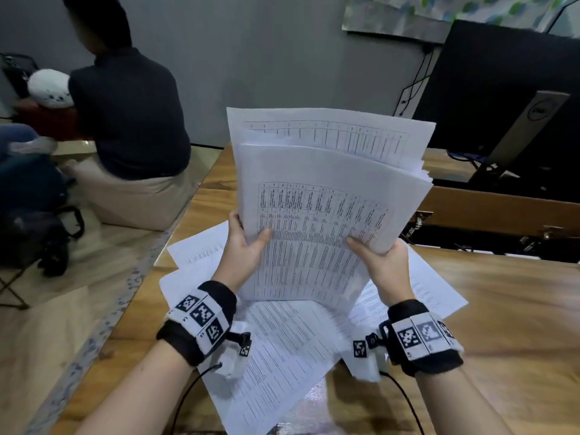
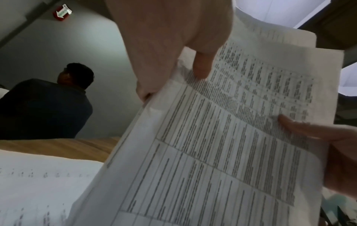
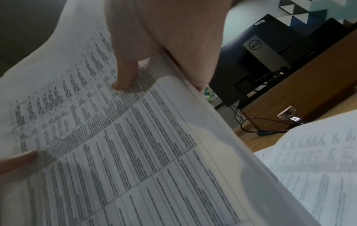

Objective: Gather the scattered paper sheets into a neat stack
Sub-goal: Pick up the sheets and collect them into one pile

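Observation:
A thick bundle of printed sheets (image 1: 317,196) stands nearly upright above the wooden table (image 1: 502,309), its bottom edge near the loose papers. My left hand (image 1: 244,243) grips its left edge, thumb on the front page. My right hand (image 1: 381,257) grips the right edge the same way. The back sheets rise higher than the front ones, so the top edges are uneven. Several loose sheets (image 1: 282,350) lie scattered flat on the table under the bundle. The left wrist view shows the bundle (image 2: 222,145) and the left hand (image 2: 173,45); the right wrist view shows the bundle (image 3: 125,145) and the right hand (image 3: 164,38).
A person in a dark shirt (image 1: 131,108) sits with their back turned beyond the table's left edge. A black monitor on a silver stand (image 1: 508,98) is at the back right, with cables (image 3: 257,126) and a gap (image 1: 502,237) between table sections. A bag (image 1: 34,230) sits on the floor left.

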The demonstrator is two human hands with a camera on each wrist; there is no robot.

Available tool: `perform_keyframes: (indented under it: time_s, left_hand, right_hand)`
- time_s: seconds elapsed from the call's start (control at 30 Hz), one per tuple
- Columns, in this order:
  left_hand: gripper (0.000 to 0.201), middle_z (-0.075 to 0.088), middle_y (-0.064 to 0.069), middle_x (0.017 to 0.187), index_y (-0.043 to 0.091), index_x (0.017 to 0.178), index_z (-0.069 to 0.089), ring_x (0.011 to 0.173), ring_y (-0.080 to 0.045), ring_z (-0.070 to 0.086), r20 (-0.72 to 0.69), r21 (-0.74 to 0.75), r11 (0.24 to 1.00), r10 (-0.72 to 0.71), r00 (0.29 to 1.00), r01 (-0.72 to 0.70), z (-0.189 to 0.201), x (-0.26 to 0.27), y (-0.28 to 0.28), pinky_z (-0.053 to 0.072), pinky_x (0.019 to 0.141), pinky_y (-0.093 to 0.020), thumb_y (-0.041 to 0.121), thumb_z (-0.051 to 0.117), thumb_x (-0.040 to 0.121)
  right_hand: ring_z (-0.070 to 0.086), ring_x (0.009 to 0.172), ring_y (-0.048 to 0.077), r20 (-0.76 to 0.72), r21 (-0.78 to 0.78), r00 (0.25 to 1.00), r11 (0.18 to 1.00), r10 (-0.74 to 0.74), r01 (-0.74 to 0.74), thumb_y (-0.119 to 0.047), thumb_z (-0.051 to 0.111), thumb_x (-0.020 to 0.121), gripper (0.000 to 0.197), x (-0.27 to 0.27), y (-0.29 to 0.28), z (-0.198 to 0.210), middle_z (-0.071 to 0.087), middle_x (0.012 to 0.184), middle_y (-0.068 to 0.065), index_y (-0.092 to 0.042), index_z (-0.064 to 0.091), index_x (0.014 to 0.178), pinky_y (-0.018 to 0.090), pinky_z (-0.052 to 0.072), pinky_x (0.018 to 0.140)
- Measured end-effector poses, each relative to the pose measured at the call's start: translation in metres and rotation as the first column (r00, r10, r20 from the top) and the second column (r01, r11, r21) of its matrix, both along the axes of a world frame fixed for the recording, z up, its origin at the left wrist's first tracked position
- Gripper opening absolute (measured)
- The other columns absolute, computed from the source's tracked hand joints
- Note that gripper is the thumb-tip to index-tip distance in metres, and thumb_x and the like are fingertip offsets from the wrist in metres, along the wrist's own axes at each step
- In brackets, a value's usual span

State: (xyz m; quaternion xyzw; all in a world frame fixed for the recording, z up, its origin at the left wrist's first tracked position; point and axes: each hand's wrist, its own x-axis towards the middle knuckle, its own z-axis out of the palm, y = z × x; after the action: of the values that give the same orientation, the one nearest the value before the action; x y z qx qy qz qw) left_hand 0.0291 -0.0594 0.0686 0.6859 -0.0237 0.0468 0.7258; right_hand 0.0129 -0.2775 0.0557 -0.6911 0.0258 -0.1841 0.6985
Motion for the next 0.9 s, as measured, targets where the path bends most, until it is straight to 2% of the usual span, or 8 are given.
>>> perform_keyframes:
  time_s: [0.2,0.37,0.43,0.53,0.63,0.73,0.8,0.9]
  left_hand:
    - [0.042,0.056,0.006,0.105,0.015,0.121,0.034,0.093,-0.005,0.057,-0.039,-0.063,0.998,0.022,0.999,-0.025,0.002,0.008,0.005,0.047,0.088,-0.027,-0.002,0.053,0.088]
    - [0.037,0.056,-0.006,0.116,0.008,0.127,0.036,0.109,-0.025,0.056,-0.209,-0.079,0.993,-0.107,0.972,0.092,-0.018,-0.002,-0.002,0.042,0.101,-0.044,-0.001,0.043,0.093]
    - [0.031,0.057,-0.002,0.112,0.011,0.124,0.039,0.101,-0.017,0.058,-0.188,-0.083,0.994,-0.087,0.978,0.073,-0.016,-0.002,0.0,0.043,0.099,-0.04,0.002,0.041,0.095]
    - [0.029,0.059,0.006,0.107,0.014,0.123,0.04,0.096,-0.006,0.058,-0.128,-0.038,0.991,-0.134,0.983,0.13,-0.006,0.0,0.003,0.048,0.091,-0.03,0.007,0.042,0.095]
    - [0.022,0.061,0.006,0.099,0.015,0.114,0.049,0.091,-0.008,0.059,-0.08,0.014,0.991,-0.135,0.988,0.136,-0.002,0.006,0.011,0.052,0.081,-0.019,0.013,0.049,0.093]
    - [0.024,0.056,-0.003,0.106,0.017,0.116,0.052,0.099,-0.017,0.053,-0.222,0.196,0.976,-0.046,0.974,0.091,-0.022,0.014,0.026,0.043,0.091,-0.031,0.022,0.051,0.093]
    - [0.041,0.046,-0.009,0.125,0.014,0.129,0.044,0.112,-0.025,0.048,-0.399,0.483,0.86,0.052,0.915,0.162,-0.053,0.015,0.039,0.039,0.098,-0.035,0.027,0.053,0.091]
    - [0.079,0.015,-0.021,0.15,0.011,0.143,0.021,0.139,-0.039,0.02,-0.562,0.759,0.553,0.291,0.774,0.343,-0.092,0.003,0.06,0.026,0.113,-0.047,0.039,0.061,0.082]
  right_hand:
    - [0.069,0.088,0.012,-0.014,0.046,1.0,0.999,0.009,-0.008,-0.003,0.074,0.072,0.029,0.008,-0.001,0.006,0.071,0.099,0.003,-0.011,0.065,0.099,0.024,0.057,0.073]
    - [0.066,0.091,0.012,-0.157,0.062,0.987,0.998,0.021,-0.011,-0.005,0.071,0.077,0.024,0.009,0.005,-0.012,0.069,0.098,-0.001,-0.017,0.065,0.096,0.036,0.053,0.086]
    - [0.065,0.092,0.013,-0.159,0.035,0.987,0.999,0.012,-0.006,-0.006,0.069,0.079,0.023,0.007,0.007,-0.011,0.068,0.098,-0.002,-0.012,0.064,0.101,0.036,0.053,0.087]
    - [0.066,0.083,0.004,-0.103,-0.014,0.994,0.999,-0.037,0.036,-0.004,0.067,0.081,0.021,0.004,0.004,-0.002,0.068,0.093,-0.004,-0.008,0.063,0.101,0.024,0.055,0.077]
    - [0.067,0.068,0.001,-0.101,-0.041,0.989,0.993,-0.111,0.108,0.0,0.066,0.082,0.016,0.004,-0.012,0.006,0.071,0.077,-0.007,-0.002,0.064,0.097,0.019,0.055,0.064]
    - [0.067,0.062,0.008,-0.244,0.008,0.949,0.978,-0.201,0.209,0.001,0.064,0.082,0.019,0.003,-0.035,-0.006,0.072,0.07,-0.007,-0.002,0.061,0.101,0.022,0.053,0.057]
    - [0.063,0.069,0.022,-0.404,0.037,0.881,0.958,-0.246,0.284,0.0,0.063,0.083,0.02,-0.004,-0.047,-0.028,0.067,0.083,0.008,-0.001,0.058,0.102,0.03,0.051,0.066]
    - [0.056,0.07,0.028,-0.593,-0.074,0.739,0.936,-0.318,0.343,-0.003,0.063,0.078,0.025,-0.018,-0.064,-0.067,0.059,0.078,0.015,0.007,0.056,0.1,0.036,0.044,0.069]
